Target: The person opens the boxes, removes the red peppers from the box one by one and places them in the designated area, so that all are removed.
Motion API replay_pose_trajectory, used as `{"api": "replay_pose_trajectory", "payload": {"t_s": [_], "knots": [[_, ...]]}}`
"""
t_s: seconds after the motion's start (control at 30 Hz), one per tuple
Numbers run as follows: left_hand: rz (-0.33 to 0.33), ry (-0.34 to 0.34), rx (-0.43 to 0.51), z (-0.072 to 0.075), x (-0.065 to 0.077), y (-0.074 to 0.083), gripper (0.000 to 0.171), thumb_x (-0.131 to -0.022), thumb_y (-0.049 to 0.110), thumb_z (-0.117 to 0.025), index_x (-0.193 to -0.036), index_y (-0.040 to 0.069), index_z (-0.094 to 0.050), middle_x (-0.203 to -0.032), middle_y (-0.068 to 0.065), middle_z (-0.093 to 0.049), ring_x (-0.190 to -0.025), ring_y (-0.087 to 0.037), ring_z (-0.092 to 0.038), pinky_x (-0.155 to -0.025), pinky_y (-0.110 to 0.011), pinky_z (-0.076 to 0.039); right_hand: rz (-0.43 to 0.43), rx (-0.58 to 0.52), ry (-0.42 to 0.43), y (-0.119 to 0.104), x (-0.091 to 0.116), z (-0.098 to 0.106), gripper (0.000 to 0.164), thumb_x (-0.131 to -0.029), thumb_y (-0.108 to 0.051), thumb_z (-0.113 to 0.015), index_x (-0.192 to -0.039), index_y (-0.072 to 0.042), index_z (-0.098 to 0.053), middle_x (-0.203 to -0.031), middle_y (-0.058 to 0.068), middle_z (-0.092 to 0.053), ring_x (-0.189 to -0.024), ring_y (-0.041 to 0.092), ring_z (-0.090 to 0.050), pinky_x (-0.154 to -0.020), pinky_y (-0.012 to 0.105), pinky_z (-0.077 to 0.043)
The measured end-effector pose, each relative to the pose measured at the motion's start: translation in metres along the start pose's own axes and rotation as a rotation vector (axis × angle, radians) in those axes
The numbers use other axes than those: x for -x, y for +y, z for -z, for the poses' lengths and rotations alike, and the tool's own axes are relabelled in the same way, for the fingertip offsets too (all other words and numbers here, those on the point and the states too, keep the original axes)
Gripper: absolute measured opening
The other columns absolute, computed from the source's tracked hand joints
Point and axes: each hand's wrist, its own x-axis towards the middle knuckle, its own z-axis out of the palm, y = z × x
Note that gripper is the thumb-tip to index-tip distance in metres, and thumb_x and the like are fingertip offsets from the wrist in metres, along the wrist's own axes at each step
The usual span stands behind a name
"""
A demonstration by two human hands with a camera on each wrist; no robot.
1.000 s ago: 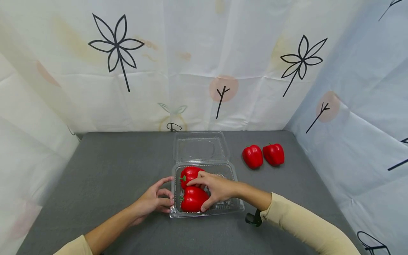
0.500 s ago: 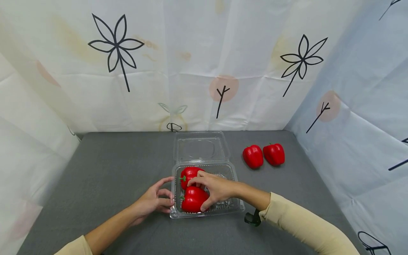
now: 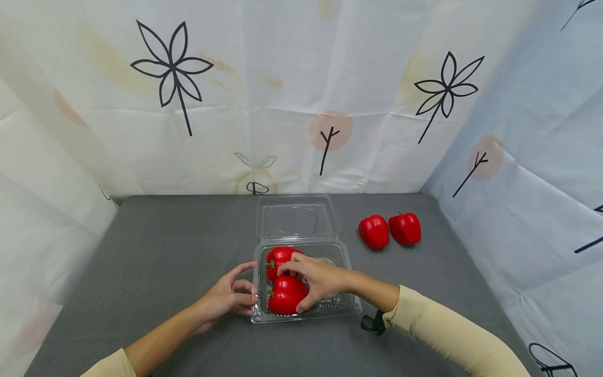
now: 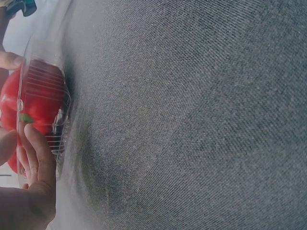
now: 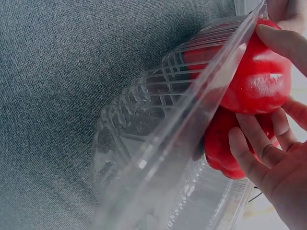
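Note:
A clear plastic clamshell container lies with its lid folded back. Two red bell peppers are in its left half: a far one and a near one, both with green stems to the left. My right hand holds the near pepper, thumb on its front side and fingers between the two peppers. In the right wrist view the thumb presses on the near pepper and some fingertips lie against the far one. My left hand touches the container's left wall with extended fingers.
Two more red bell peppers, one beside another, lie on the grey tabletop to the right of the lid. A patterned white curtain stands behind the table. A black device hangs at the right wrist.

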Motion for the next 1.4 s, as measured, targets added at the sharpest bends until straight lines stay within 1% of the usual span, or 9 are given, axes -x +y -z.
{"api": "replay_pose_trajectory", "payload": {"t_s": [0.27,0.37,0.57,0.77,0.93,1.17,1.4], "knots": [[-0.018,-0.004,0.007,0.000,0.000,0.000,0.079,-0.087,0.002,-0.071,-0.153,0.012,-0.027,-0.094,-0.009,-0.061,-0.076,-0.023,-0.064,-0.072,-0.039,-0.059,0.010,-0.054,0.016,0.003,0.003,0.001,0.067,-0.073,-0.021,-0.085,-0.131,-0.022,-0.052,-0.118,-0.008,-0.048,-0.108,0.008,-0.049,-0.090,0.028,-0.050],[-0.012,-0.002,0.005,0.000,0.001,0.000,0.079,-0.087,0.002,-0.071,-0.153,0.013,-0.027,-0.094,-0.009,-0.061,-0.077,-0.022,-0.064,-0.072,-0.038,-0.059,0.023,-0.067,0.022,0.003,0.005,0.001,0.066,-0.073,-0.020,-0.085,-0.130,-0.021,-0.052,-0.119,-0.006,-0.049,-0.108,0.008,-0.049,-0.089,0.029,-0.051],[-0.014,0.002,0.001,0.000,0.001,0.001,0.080,-0.088,0.002,-0.070,-0.153,0.012,-0.026,-0.094,-0.008,-0.060,-0.077,-0.021,-0.064,-0.072,-0.038,-0.059,0.059,-0.128,0.031,0.005,0.007,0.003,0.066,-0.074,-0.018,-0.084,-0.131,-0.019,-0.051,-0.122,-0.004,-0.050,-0.109,0.010,-0.050,-0.087,0.026,-0.051],[-0.039,-0.009,-0.001,0.000,0.002,0.000,0.079,-0.088,0.000,-0.069,-0.154,0.012,-0.025,-0.093,-0.008,-0.060,-0.077,-0.021,-0.063,-0.071,-0.038,-0.059,0.097,-0.153,0.027,0.006,0.011,0.006,0.068,-0.075,-0.022,-0.081,-0.134,-0.014,-0.051,-0.125,-0.001,-0.055,-0.108,0.010,-0.051,-0.086,0.027,-0.052],[-0.049,-0.017,0.008,0.000,0.002,-0.001,0.081,-0.088,0.000,-0.069,-0.154,0.011,-0.023,-0.094,-0.007,-0.059,-0.077,-0.020,-0.063,-0.070,-0.038,-0.059,0.082,-0.171,0.027,0.007,0.015,0.007,0.069,-0.076,-0.023,-0.081,-0.137,-0.013,-0.051,-0.125,0.000,-0.055,-0.107,0.010,-0.051,-0.083,0.029,-0.054],[-0.042,-0.006,0.007,-0.001,0.001,-0.002,0.082,-0.087,0.001,-0.071,-0.154,0.012,-0.025,-0.094,-0.008,-0.059,-0.077,-0.021,-0.063,-0.070,-0.038,-0.059,0.068,-0.189,0.072,0.007,0.023,0.009,0.067,-0.075,-0.024,-0.080,-0.136,-0.015,-0.054,-0.126,0.001,-0.056,-0.107,0.011,-0.052,-0.081,0.031,-0.055],[-0.031,0.000,0.006,0.000,0.000,-0.001,0.081,-0.087,0.000,-0.070,-0.154,0.012,-0.025,-0.094,-0.008,-0.059,-0.077,-0.020,-0.063,-0.070,-0.037,-0.058,0.081,-0.190,0.131,0.010,0.033,0.012,0.065,-0.076,-0.029,-0.080,-0.135,-0.015,-0.056,-0.120,-0.001,-0.058,-0.102,0.012,-0.054,-0.082,0.032,-0.054]]}}
